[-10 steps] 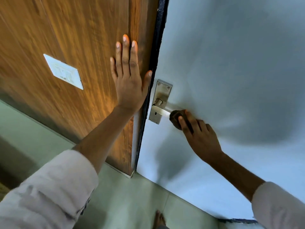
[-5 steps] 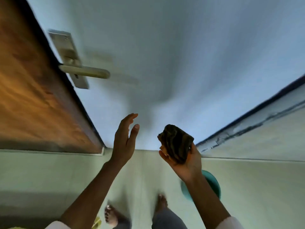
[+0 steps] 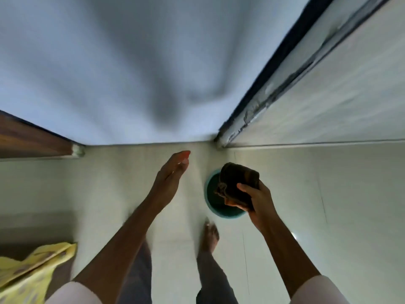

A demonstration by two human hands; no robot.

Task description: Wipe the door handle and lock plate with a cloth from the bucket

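Our right hand [image 3: 258, 200] clutches folded dark brown cloth [image 3: 237, 183] above round teal bucket [image 3: 228, 213], lower centre, likely for dropping; left hand [image 3: 169, 178] open, empty.

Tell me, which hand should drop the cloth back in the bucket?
The right hand, probably. Its fingers already grip the dark cloth right above the teal bucket. The left hand is empty, off to the side.

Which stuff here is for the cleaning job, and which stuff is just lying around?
For the job:
- dark cloth, in the grip of the right hand
- teal bucket on the floor
- left hand, open and empty

Just lying about:
- yellow fabric at the lower left
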